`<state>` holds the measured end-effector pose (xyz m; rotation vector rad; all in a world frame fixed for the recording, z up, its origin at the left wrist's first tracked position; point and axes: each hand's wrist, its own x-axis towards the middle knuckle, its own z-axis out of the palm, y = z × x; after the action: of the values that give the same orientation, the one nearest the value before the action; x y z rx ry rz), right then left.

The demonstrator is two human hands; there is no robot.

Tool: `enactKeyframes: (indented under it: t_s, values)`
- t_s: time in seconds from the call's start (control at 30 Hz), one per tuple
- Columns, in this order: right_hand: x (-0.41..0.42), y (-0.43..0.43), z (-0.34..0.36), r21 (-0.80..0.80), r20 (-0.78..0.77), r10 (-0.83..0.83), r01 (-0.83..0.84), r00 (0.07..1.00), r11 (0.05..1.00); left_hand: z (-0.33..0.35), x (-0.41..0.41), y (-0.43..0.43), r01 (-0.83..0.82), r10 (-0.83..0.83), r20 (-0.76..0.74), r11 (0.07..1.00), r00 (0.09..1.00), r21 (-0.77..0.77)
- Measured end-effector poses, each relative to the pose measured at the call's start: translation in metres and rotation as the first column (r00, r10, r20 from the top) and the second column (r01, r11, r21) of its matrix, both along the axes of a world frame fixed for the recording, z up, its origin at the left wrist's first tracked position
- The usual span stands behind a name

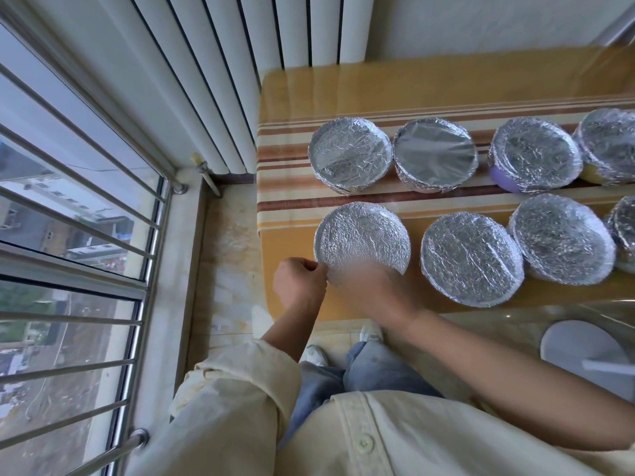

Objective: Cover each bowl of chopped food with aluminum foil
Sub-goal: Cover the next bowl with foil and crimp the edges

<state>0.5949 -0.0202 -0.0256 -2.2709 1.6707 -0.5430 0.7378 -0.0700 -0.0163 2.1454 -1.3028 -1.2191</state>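
Hands met at the near edge of the foil-covered bowl (362, 240) just left of the frame's centre. The left hand (299, 281) was clenched, its fingertips pinching the foil at the bowl's lower left rim. The right hand (372, 286) was blurred, lying over the bowl's lower rim and touching the foil; how far it was closed could not be told.

Seven more foil-wrapped bowls stood on the counter (343, 87) in two rows running to the right edge, four in the far row (434, 159) and three beside the handled bowl in the near row (472, 257). The counter carried a yellow cloth with brown and cream stripes. A white radiator (220, 63) rose at upper centre, and a barred window (68, 218) filled the left side. A round white stool (584, 352) sat at lower right.
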Motion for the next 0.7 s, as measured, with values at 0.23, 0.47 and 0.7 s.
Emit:
enactKeyframes:
  t_s: [0.23,0.47,0.7]
  values:
    - [0.007,-0.004,0.000,-0.012,0.034,-0.009,0.009,0.999,1.000,0.000,-0.001,0.021,-0.076,0.077,-0.040,0.996,0.996,0.040]
    - [0.006,-0.005,0.003,-0.041,0.063,0.022,-0.019,0.998,0.999,-0.001,-0.012,0.019,-0.170,0.188,-0.142,0.977,0.972,0.128]
    - [0.005,-0.006,0.001,-0.029,0.084,-0.001,0.004,0.997,1.000,-0.004,-0.011,0.024,-0.039,0.047,-0.086,0.995,0.995,0.095]
